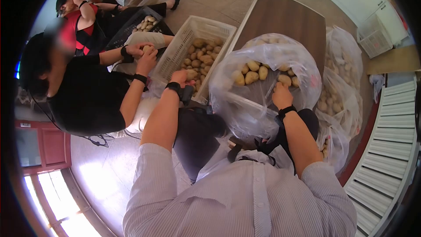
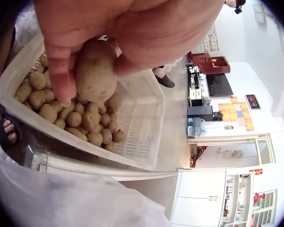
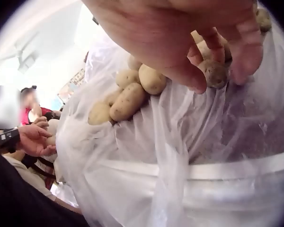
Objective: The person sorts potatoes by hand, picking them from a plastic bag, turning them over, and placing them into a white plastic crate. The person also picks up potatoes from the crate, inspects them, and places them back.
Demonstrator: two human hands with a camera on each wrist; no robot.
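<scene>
My left hand (image 1: 179, 77) grips a potato (image 2: 95, 71) above a white plastic crate (image 1: 226, 29), thumb and fingers around its sides. More potatoes (image 1: 205, 57) lie in the crate below. To the right, my right hand (image 1: 282, 97) reaches into a clear plastic bag (image 1: 228, 68) spread open on the table. Its thumb and fingers close around a potato (image 3: 214, 74), partly hidden by the hand in the right wrist view. Several loose potatoes (image 3: 128, 101) sit in the bag beside that hand.
A brown-topped table (image 1: 280, 15) stands ahead. Filled plastic bags (image 1: 331, 101) line its right side. At left, a seated person in black (image 1: 87, 92) holds a potato (image 1: 148, 49); another person in red (image 1: 83, 26) sits beyond, near a black crate (image 1: 127, 33).
</scene>
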